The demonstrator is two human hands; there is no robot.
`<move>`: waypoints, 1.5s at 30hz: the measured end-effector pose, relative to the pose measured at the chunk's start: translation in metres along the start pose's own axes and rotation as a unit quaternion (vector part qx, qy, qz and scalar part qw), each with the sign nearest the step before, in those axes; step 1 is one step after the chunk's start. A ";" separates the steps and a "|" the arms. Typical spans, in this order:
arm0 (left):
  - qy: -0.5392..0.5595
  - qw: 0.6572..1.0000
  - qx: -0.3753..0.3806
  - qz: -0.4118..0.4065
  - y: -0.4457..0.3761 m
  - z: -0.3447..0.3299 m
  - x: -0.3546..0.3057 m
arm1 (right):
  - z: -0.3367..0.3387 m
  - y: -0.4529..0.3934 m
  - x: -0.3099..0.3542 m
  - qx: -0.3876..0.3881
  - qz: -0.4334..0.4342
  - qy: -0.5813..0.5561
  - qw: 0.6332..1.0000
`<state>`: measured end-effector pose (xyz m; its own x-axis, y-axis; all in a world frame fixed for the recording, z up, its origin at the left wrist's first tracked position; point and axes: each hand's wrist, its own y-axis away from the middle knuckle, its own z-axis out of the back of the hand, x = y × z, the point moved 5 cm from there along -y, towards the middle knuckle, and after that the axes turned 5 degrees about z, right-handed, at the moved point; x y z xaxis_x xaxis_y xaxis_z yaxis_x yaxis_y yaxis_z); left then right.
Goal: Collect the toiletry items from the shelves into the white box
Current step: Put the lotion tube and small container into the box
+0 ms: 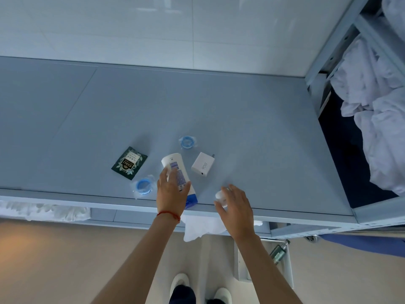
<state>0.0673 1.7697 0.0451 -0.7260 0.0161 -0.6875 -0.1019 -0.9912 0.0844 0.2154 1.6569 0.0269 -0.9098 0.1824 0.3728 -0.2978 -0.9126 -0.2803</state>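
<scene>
A white tube with a blue cap (pixel 178 172) lies on the grey shelf top (pixel 241 119) near its front edge. My left hand (pixel 172 194) lies over the tube's lower half, fingers closing round it. My right hand (pixel 235 206) reaches a small white round item (pixel 221 195) at the shelf's front, fingers bent round it. Two blue-rimmed wrapped round items lie nearby, one (pixel 143 185) left of the tube, the other (pixel 187 141) behind it. A dark green sachet (pixel 129 162) lies further left. The white box (pixel 243 262) stands on the floor below with a green bottle (pixel 278 253) in it.
A white 90W charger (pixel 202 164) lies right of the tube. White linen (pixel 377 119) fills the shelves at right. A white cloth (pixel 197 227) hangs from the shelf below. My shoes (pixel 179 284) are on the beige floor.
</scene>
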 end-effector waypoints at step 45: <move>0.139 0.985 0.092 0.047 0.086 0.032 0.041 | 0.043 0.076 0.013 -0.092 -0.087 -0.103 0.987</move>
<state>0.0070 1.6889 0.0468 -0.5266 -0.1374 -0.8389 -0.1834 -0.9452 0.2700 0.1933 1.5740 0.0489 -0.7678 0.2350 0.5961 -0.5087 -0.7891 -0.3441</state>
